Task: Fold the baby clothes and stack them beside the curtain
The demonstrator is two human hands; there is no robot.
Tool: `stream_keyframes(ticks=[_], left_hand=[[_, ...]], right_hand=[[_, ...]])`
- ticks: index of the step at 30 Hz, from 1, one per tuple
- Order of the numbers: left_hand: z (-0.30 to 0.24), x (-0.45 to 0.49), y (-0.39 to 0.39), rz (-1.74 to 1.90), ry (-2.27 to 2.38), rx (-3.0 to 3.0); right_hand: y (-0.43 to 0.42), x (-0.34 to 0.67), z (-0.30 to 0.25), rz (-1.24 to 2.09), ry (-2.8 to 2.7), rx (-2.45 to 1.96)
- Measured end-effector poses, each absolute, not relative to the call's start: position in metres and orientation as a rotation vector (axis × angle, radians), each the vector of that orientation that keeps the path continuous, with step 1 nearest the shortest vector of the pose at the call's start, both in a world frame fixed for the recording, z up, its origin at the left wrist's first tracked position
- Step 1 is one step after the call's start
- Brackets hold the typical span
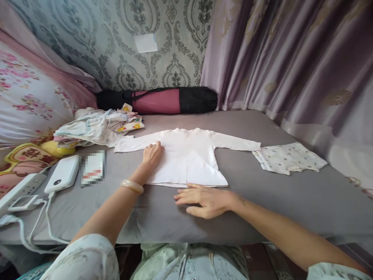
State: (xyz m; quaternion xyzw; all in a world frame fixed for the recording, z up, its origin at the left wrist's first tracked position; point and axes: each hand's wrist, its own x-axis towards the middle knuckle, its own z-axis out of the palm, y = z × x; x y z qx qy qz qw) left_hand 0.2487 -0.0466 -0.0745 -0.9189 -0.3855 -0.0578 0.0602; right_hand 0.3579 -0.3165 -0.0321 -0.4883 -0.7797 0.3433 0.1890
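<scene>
A small white long-sleeved shirt (pixel 189 155) lies spread flat on the grey bed cover, its sleeves stretched out to both sides and its hem towards me. At the shirt's left side, just below the sleeve, my left hand (pixel 152 154) rests with its fingers curled down onto the cloth; the fingertips are partly hidden. My right hand (pixel 205 200) is open, palm down, with the fingers stretched to the left along the hem. A folded white patterned garment (pixel 288 157) lies beside the end of the right sleeve.
A heap of clothes (pixel 96 126) lies at the back left. Nearer on the left are a white power bank (pixel 62 173), a power strip (pixel 21 190), cables and a blurred packet (pixel 93 168). A long black and red bag (pixel 157 100) lies along the wall, with curtains on the right.
</scene>
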Motion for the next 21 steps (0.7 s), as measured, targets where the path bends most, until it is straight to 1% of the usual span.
stream_keyframes(ticks=[2,3,4,6,8,11,13,16,21], left_hand=[[-0.067,0.247,-0.048,-0.187,-1.169,-2.726],[-0.062,0.248,-0.051,-0.206,-1.165,-2.696],[-0.057,0.250,-0.058,-0.228,-1.142,-2.684],[-0.048,0.260,-0.081,-0.256,-1.009,-2.775],[-0.042,0.276,-0.119,-0.254,-0.724,-3.023],[-0.040,0.299,-0.188,-0.231,-0.018,-3.368],[-0.041,0.310,-0.226,-0.192,0.247,-3.384],[-0.044,0.317,-0.255,-0.117,0.235,-3.345],[-0.054,0.320,-0.260,-0.143,0.061,-3.292]], right_hand=[[-0.319,0.380,-0.029,1.055,-1.962,-1.417],[-0.317,0.397,-0.030,1.008,-1.819,-1.508],[-0.314,0.416,-0.032,0.885,-1.680,-1.617],[-0.305,0.458,-0.038,0.519,-1.448,-1.836],[-0.294,0.497,-0.046,0.206,-1.328,-2.045],[-0.280,0.532,-0.056,0.010,-1.434,-2.219],[-0.275,0.538,-0.060,-0.053,-1.612,-2.258],[-0.272,0.536,-0.064,-0.150,-1.861,-2.295],[-0.274,0.534,-0.066,-0.278,-2.107,-2.346]])
